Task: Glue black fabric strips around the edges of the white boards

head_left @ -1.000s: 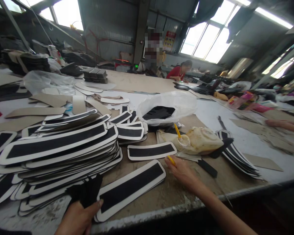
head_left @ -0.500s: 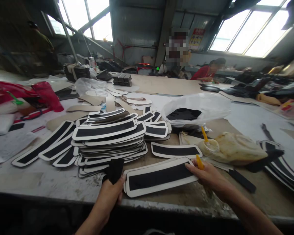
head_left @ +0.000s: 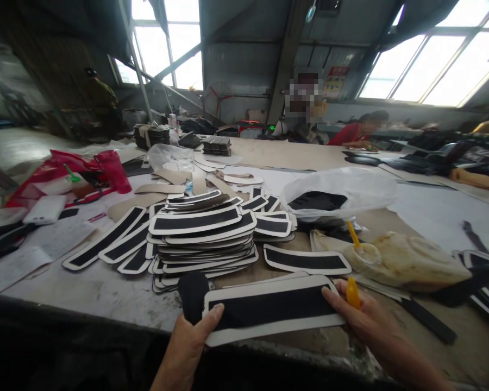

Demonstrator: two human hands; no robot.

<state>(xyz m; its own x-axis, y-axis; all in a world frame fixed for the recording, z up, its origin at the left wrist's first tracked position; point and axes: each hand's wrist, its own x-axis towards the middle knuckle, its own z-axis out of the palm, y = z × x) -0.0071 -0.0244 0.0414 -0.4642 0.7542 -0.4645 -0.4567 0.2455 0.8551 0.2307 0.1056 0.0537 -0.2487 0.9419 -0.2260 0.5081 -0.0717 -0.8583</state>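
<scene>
At bottom middle, the black-and-white strip [head_left: 273,308] is pinched by the left hand [head_left: 187,339] and right hand [head_left: 369,320]; it is best held flat, yellow handle [head_left: 353,294] turned away.

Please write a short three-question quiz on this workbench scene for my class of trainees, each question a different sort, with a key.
1. True or false: the left hand and the right hand both hold the black-and-white panel.
2. What colour is the visible part of the small tool in the right hand?
a) green
b) red
c) yellow
3. Fill in: the black material beyond the panels lies in a see-through plastic ____.

Key: 1 true; 2 c; 3 bag.
</scene>
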